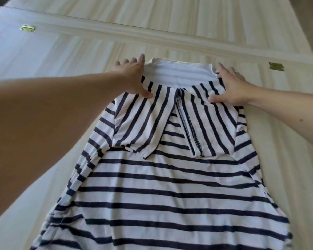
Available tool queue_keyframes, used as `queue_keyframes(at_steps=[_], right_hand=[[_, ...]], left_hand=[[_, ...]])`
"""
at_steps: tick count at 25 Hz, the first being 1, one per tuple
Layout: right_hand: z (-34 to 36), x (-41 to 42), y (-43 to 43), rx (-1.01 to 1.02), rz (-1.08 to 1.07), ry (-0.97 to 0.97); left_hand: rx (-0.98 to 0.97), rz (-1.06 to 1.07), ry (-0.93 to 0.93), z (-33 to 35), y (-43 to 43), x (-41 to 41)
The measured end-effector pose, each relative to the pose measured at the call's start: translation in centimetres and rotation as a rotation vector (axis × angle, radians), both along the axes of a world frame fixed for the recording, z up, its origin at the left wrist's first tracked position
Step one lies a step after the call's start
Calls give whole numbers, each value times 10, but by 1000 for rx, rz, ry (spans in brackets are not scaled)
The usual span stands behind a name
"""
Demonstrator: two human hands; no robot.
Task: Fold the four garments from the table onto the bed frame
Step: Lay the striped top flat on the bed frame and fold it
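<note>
A navy-and-white striped shirt lies flat on pale wooden slats, sleeves folded inward. The left hand and right hand press flat, fingers spread, on its shoulders beside the collar.

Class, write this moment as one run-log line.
step: folding | item: striped shirt, sleeves folded in | left hand: flat on shoulder | right hand: flat on shoulder

I see bright, soft daylight, strongest upper left; shadows faint. Wide-angle stretch bends the edges. Left forearm looms large and soft. Slight overall blur.
</note>
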State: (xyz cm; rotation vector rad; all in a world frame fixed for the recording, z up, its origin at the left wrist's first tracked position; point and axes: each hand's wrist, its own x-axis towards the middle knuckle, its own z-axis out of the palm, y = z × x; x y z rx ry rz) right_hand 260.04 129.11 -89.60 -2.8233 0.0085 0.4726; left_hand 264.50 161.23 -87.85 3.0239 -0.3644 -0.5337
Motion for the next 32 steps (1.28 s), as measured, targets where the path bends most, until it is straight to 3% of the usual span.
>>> queue_keyframes(at_steps=[5,8,10,13,16,20,22,24,26,28,29,32], right_hand=[[-5,-27,20,-22,-239,-61],[12,-60,37,-141,-280,56],[43,-72,38,-205,-225,-58],[113,-79,37,-169,-112,-337],[172,-100,37,-118,40,-466],[200,-198,59,114,154,-487],[191,-270,75,130,257,-453],[157,-356,82,30,419,-330],[117,-434,86,-104,520,-70],[88,-481,87,-143,409,162],[78,-488,88,-131,311,184],[63,-470,89,24,-85,-11]], left_hand=[[68,19,-209,0,-14,-35],[150,-96,-366,11,-12,-76],[96,-141,-430,39,1,-88],[25,-154,-541,96,22,-87],[-87,-199,-586,149,38,-108],[-121,-430,-531,182,78,-186],[-133,-573,-455,176,101,-248],[-87,-703,-262,146,130,-323],[10,-760,39,113,158,-394],[15,-689,176,86,168,-441],[-43,-623,161,74,163,-452],[-132,-310,39,52,117,-461]])
